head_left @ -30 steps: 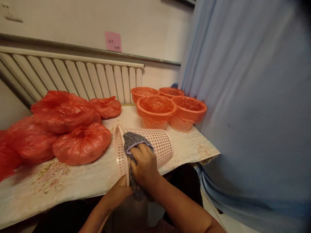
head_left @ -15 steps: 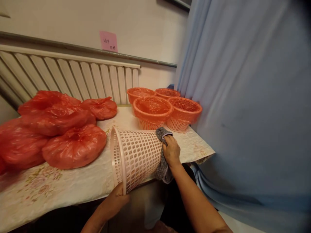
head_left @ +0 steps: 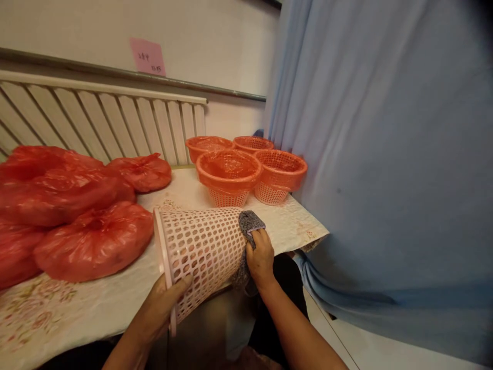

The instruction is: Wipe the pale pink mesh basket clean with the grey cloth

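Note:
A pale pink perforated plastic wastebasket (head_left: 204, 246) lies on its side at the table's front edge, its wide mouth to the left. My left hand (head_left: 162, 303) grips its rim, the thumb outside on the holes and the fingers hidden inside. At the narrow base end, my right hand (head_left: 262, 257) is closed on a dark grey cloth (head_left: 250, 221) and presses it against the basket's bottom. Part of the cloth hangs down below that hand.
Several baskets lined with red bags, one a front basket (head_left: 229, 180), stand at the back of the table (head_left: 185, 187). Filled red plastic bags (head_left: 96, 241) are heaped on the left. A radiator (head_left: 127, 121) runs behind; a blue curtain (head_left: 377, 180) hangs on the right.
The view has shifted a little to the right. My left hand has turned on the rim, so its thumb now lies over the basket's outer side. The cloth stays at the base end.

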`<state>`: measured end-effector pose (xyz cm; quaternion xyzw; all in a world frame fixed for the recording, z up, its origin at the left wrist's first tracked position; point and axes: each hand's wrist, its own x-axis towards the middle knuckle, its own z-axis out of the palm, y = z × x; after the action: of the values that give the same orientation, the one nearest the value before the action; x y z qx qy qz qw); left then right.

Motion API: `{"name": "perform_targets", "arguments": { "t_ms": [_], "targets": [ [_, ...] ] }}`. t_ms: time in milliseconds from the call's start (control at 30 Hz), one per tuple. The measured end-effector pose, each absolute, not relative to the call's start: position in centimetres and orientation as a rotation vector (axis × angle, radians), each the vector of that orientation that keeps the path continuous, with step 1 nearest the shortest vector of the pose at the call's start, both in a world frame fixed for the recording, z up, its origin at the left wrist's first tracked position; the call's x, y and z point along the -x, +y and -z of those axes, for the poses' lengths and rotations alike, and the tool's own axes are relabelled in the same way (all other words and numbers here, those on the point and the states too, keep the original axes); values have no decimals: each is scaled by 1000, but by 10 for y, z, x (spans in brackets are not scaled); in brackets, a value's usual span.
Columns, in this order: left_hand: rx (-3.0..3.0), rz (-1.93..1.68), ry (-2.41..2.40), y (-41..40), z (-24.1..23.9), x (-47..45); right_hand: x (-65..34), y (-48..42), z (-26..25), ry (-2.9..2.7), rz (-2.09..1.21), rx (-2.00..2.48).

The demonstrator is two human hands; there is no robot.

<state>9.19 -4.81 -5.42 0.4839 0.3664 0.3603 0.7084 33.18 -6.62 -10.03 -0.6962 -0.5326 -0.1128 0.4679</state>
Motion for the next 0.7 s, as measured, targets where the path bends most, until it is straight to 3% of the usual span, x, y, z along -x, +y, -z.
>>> {"name": "perform_targets", "arguments": {
  "t_ms": [200,433,700],
  "targets": [
    [-1022,-777,756,-46,58,-89,-286,-81,90,-1353,165,1584],
    [-935,-819,848,-46,64,-86,-226,-94,63,-1789,159,1386],
    [-1100,-723,714,-44,57,-85,-285,-51,59,-1646,273,1567]
  ]
}}
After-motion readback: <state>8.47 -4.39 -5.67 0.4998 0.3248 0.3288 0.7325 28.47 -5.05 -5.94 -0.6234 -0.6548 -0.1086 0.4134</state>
